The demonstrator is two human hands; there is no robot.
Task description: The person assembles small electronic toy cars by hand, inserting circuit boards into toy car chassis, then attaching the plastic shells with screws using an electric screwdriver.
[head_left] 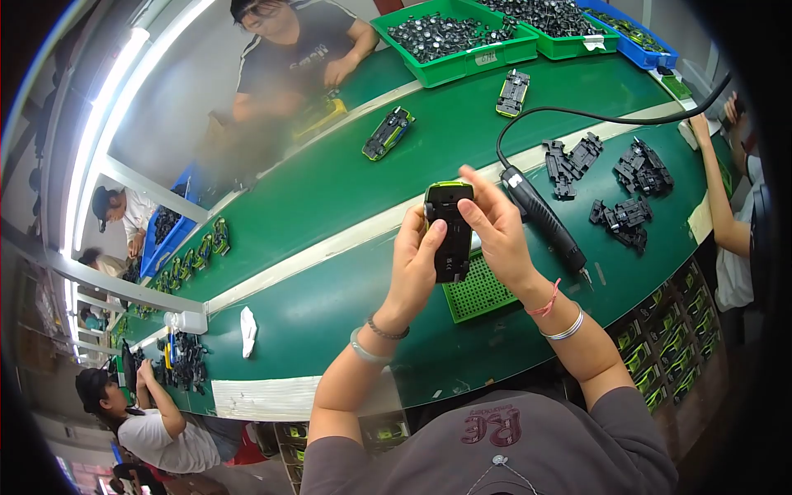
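Note:
Between my two hands is a toy car (450,239), its black underside turned up and a yellow-green edge showing at the far end. My left hand (415,256) grips its left side, thumb pressed on the black base. My right hand (497,235) is at its right side with the thumb near the top corner; its fingers are partly hidden behind the car. Just right of that hand lies a black electric screwdriver (544,219) on a cable. Below the car sits a small green perforated basket (483,293).
Black chassis parts (631,219) lie in piles at right. Two toy cars (388,134) rest on the green belt (330,177). Green bins (462,62) of small black parts and a blue bin (635,41) stand behind. Co-workers (297,58) sit across and at both sides.

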